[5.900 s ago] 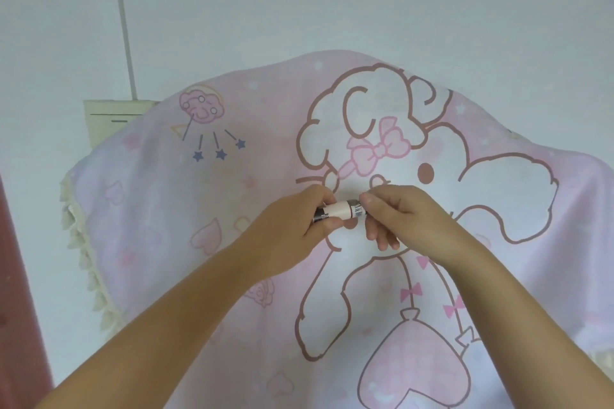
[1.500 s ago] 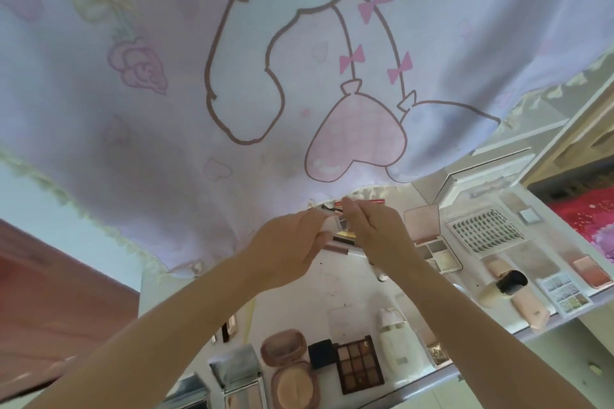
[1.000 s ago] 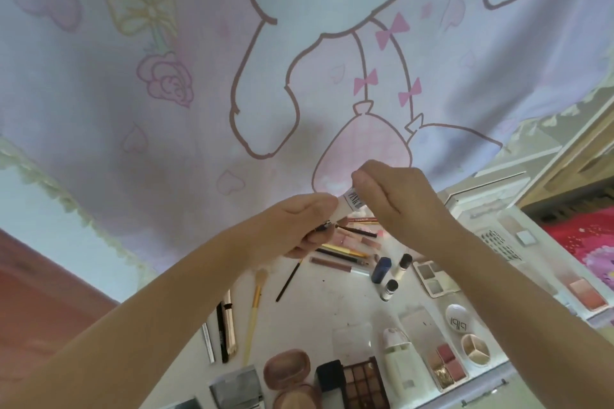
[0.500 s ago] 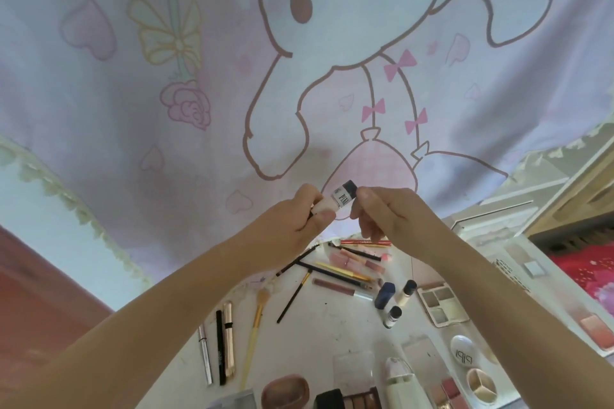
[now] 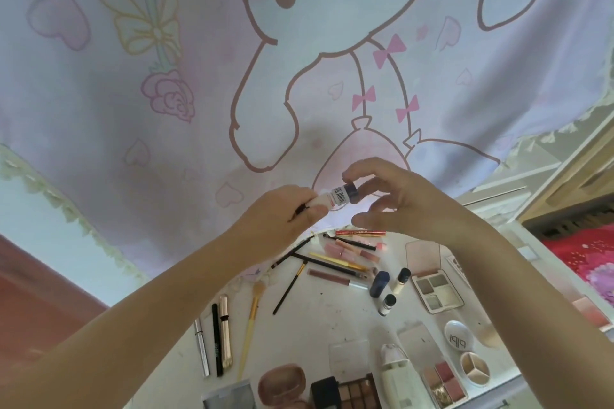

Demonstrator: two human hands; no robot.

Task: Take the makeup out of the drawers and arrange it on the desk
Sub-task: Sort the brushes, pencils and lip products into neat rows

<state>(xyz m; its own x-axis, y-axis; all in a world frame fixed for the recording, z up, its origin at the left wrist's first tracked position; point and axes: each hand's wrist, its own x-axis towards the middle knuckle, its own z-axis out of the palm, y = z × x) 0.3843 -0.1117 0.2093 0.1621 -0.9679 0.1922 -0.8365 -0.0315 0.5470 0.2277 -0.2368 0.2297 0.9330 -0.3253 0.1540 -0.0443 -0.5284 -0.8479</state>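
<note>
My left hand (image 5: 282, 216) grips a small white tube (image 5: 335, 198) with a printed label and a dark cap, held above the back of the white desk (image 5: 315, 319). My right hand (image 5: 395, 199) hovers at the cap end with its fingers spread and loosely curved. Its thumb is below and apart from the tube. Makeup lies on the desk: pencils and lip tubes (image 5: 345, 256), small bottles (image 5: 380, 282), an open eyeshadow palette (image 5: 435, 289), brushes (image 5: 252, 319), mascara tubes (image 5: 219, 335), a brown palette (image 5: 355, 392).
A pink cartoon-print cloth (image 5: 199, 76) hangs behind the desk and fills the upper view. Compacts (image 5: 282, 385) and a white bottle (image 5: 395, 375) sit near the front edge. Red bedding (image 5: 591, 259) and a wooden frame lie to the right.
My right hand's fingers have loosened from the tube's cap end and spread. My left hand keeps hold of the tube. The view has dropped from the cloth toward the desk.
</note>
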